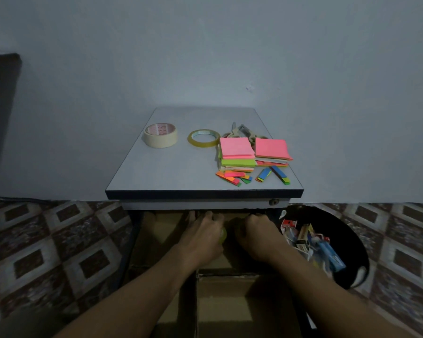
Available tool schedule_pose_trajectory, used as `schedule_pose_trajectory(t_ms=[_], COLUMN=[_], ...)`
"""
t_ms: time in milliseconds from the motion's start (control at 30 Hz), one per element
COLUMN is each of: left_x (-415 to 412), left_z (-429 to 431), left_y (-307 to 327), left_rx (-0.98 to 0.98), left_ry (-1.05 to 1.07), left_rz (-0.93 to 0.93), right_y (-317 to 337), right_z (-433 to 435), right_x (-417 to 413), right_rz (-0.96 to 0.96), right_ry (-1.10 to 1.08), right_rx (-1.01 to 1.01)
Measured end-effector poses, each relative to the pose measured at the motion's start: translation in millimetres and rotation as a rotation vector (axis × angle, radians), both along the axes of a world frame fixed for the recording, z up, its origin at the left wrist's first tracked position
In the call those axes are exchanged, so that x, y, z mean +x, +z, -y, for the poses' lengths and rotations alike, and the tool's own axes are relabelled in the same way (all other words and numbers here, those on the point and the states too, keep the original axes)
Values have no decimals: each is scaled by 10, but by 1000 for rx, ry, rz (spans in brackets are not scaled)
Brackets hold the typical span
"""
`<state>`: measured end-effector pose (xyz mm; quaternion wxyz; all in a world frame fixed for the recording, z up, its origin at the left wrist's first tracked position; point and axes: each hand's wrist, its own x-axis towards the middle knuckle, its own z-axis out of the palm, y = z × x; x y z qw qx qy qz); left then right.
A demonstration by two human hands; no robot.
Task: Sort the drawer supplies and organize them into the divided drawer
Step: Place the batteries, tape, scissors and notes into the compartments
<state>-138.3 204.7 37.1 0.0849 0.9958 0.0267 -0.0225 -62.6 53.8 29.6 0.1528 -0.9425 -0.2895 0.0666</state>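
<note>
Both hands are low in front of the counter (178, 167), under its front edge, inside the open drawer (224, 298) with its cardboard dividers. The left hand (202, 237) has its fingers curled round a small yellow-green thing (223, 234), of which only a part shows at the thumb side. The right hand (257, 236) is just beside it, knuckles up and fingers bent down into the dark compartment. I cannot tell if it holds something. The two hands are near each other but apart, with the yellow-green thing between them.

The other supplies lie on the counter, well apart from the hands. A roll of masking tape (160, 135) lies flat near the left edge and a roll of clear tape (203, 138) in the middle. The scissors (241, 131) are toward the far right corner, partly under the sticky notes (236, 150), which are in pink and green stacks along the right edge. Some coloured strips (233, 178) lie near the front edge, just in front of the stacks.

On the floor, beside the drawer's right side, is a black bin (352, 237) with mixed small items.
</note>
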Motion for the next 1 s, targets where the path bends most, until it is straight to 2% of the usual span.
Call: schedule_pose_trajectory(t_ms=[300, 600, 1000], left_x=[239, 345, 180], left_z=[120, 99, 68], left_y=[-60, -128, -79], left_rx=[69, 113, 144], left_ry=[160, 209, 93], left_rz=[-40, -85, -124], right_y=[-127, -147, -35], right_z=[-220, -265, -118], right_x=[97, 63, -101], right_rz=[-35, -63, -172], right_ry=[-186, -232, -236], right_rx=[67, 84, 41])
